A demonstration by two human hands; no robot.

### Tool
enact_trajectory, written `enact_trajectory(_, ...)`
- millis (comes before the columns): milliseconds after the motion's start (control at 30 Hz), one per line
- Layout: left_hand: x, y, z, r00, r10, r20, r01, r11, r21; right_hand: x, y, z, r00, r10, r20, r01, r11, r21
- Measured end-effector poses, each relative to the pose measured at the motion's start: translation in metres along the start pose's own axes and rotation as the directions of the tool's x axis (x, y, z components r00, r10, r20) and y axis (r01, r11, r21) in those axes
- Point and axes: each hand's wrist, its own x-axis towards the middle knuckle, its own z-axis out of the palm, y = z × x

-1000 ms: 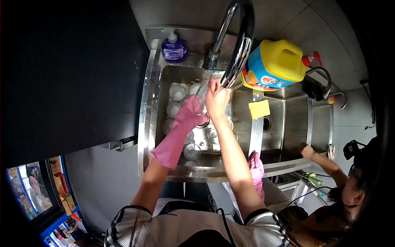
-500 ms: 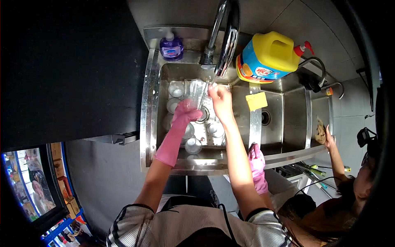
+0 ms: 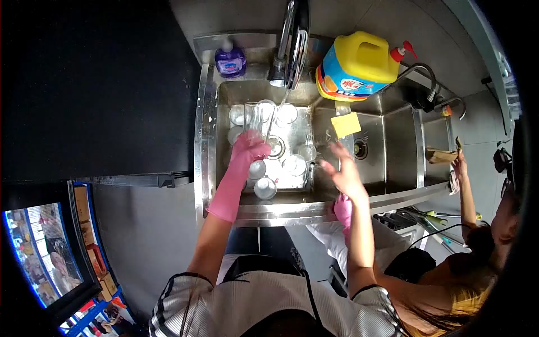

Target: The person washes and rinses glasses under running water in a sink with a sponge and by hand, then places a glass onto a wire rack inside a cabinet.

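My left hand (image 3: 250, 147), in a pink rubber glove, is wrapped round a clear glass (image 3: 254, 119) over the left sink basin (image 3: 325, 180). My right hand (image 3: 345, 171) is bare, its fingers spread, above the right part of that basin near the divider; nothing is in it. A thin stream of water runs from the faucet (image 3: 297, 50) just right of the held glass. Several clear glasses stand on the basin floor, one (image 3: 265, 188) near the front and another (image 3: 294, 165) right of the drain.
A purple soap bottle (image 3: 230, 60) stands at the back left. Behind the divider is a large yellow jug (image 3: 359, 66), with a yellow sponge (image 3: 346, 124) in front. Another pink glove (image 3: 343, 210) hangs at the front edge. At the right, a person's hand (image 3: 460, 166) holds a brown item.
My right hand has moved away from the glass and faucet, rightward and toward the front, its fingers now spread. My left hand has shifted slightly left with the glass. The other person's hand has lifted a brown item.
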Motion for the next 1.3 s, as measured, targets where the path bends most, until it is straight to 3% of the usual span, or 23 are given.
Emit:
enact_trajectory(33,0.007,0.002,0.0,0.999,-0.024,0.03,0.023,1.0,0.01,-0.001,-0.001,-0.012,0.999,0.044,-0.002,-0.043,0.991,0.128)
enact_trajectory(100,0.018,-0.012,-0.005,0.998,-0.057,0.017,0.059,0.992,-0.107,-0.003,-0.017,-0.047,0.98,-0.198,0.023,0.188,0.881,-0.434)
enact_trajectory(233,0.027,-0.017,-0.011,0.991,-0.117,0.066,0.127,0.978,-0.166,0.0,-0.037,-0.07,0.971,-0.135,-0.195,0.131,0.991,-0.036)
enact_trajectory(333,-0.006,0.016,0.006,0.997,-0.029,0.078,0.032,0.999,-0.032,-0.004,-0.044,-0.101,0.91,-0.34,-0.238,0.252,0.909,-0.333)
enact_trajectory(433,-0.016,0.024,0.01,1.0,-0.028,0.004,0.028,0.999,-0.029,-0.019,-0.093,-0.137,0.859,-0.386,-0.336,0.342,0.922,-0.184)
enact_trajectory(533,-0.023,0.036,0.013,1.0,-0.004,-0.01,0.004,1.0,-0.001,-0.045,-0.119,-0.171,0.675,-0.597,-0.432,0.484,0.801,-0.352)
enact_trajectory(567,-0.024,0.039,0.013,1.0,-0.012,0.009,0.011,1.0,0.009,-0.048,-0.093,-0.164,0.733,-0.524,-0.434,0.476,0.851,-0.223)
enact_trajectory(600,-0.025,0.04,0.013,1.0,0.001,0.001,-0.002,1.0,0.016,-0.031,-0.02,-0.116,0.919,-0.227,-0.322,0.371,0.772,0.517)
enact_trajectory(633,-0.024,0.041,0.013,1.0,-0.003,0.003,0.002,1.0,0.028,-0.014,0.048,-0.073,0.998,-0.056,0.003,0.002,0.085,0.996)
enact_trajectory(667,-0.022,0.042,0.013,1.0,-0.014,-0.004,0.014,0.999,0.032,0.013,0.085,-0.042,0.979,-0.074,0.189,-0.202,-0.277,0.939)
enact_trajectory(700,-0.02,0.042,0.014,1.0,-0.027,-0.011,0.027,0.999,0.035,0.026,0.107,-0.023,0.928,-0.095,0.36,-0.367,-0.405,0.837)
enact_trajectory(800,-0.017,0.044,0.014,0.997,-0.067,-0.034,0.067,0.998,0.019,0.081,0.101,-0.011,0.68,-0.191,0.708,-0.726,-0.315,0.611)
enact_trajectory(900,-0.012,0.045,0.02,0.985,-0.124,-0.117,0.134,0.988,0.082,0.113,0.148,0.027,0.583,-0.393,0.711,-0.812,-0.241,0.532)
enact_trajectory(933,-0.01,0.045,0.018,0.986,-0.12,-0.117,0.13,0.988,0.083,0.115,0.148,0.031,0.625,-0.112,0.773,-0.741,-0.398,0.541)
enact_trajectory(967,-0.01,0.044,0.016,0.989,-0.103,-0.102,0.111,0.991,0.072,0.117,0.151,0.034,0.625,-0.114,0.773,-0.742,-0.396,0.541)
enact_trajectory(1033,-0.012,0.042,0.011,0.991,-0.091,-0.093,0.097,0.993,0.062,0.118,0.158,0.044,0.756,-0.322,0.57,-0.613,-0.655,0.443)
enact_trajectory(1067,-0.011,0.042,0.01,0.993,-0.076,-0.095,0.079,0.996,0.035,0.119,0.129,0.019,0.633,0.022,0.774,-0.346,-0.886,0.309)
enact_trajectory(1100,-0.011,0.042,0.009,0.994,-0.061,-0.096,0.062,0.998,0.008,0.121,0.157,0.016,0.69,-0.274,0.67,-0.338,-0.94,-0.036)
enact_trajectory(1167,-0.012,0.042,0.008,0.993,-0.049,-0.106,0.05,0.999,0.005,0.12,0.188,0.015,0.912,0.122,0.391,-0.097,-0.862,0.497)
enact_trajectory(1200,-0.013,0.042,0.008,0.993,-0.037,-0.113,0.037,0.999,0.0,0.116,0.2,0.007,0.914,0.119,0.389,-0.102,-0.859,0.501)
enact_trajectory(1233,-0.013,0.041,0.008,0.994,-0.03,-0.109,0.03,1.0,-0.008,0.107,0.213,-0.002,0.943,0.286,0.172,-0.054,-0.376,0.925)
enact_trajectory(1267,-0.012,0.036,0.007,0.995,-0.015,-0.1,0.015,1.0,0.002,0.097,0.216,-0.014,0.952,0.285,-0.11,0.033,0.264,0.964)
enact_trajectory(1300,-0.009,0.032,0.006,0.996,0.004,-0.089,-0.003,1.0,0.012,0.091,0.22,-0.023,0.934,0.11,-0.341,0.125,0.791,0.599)
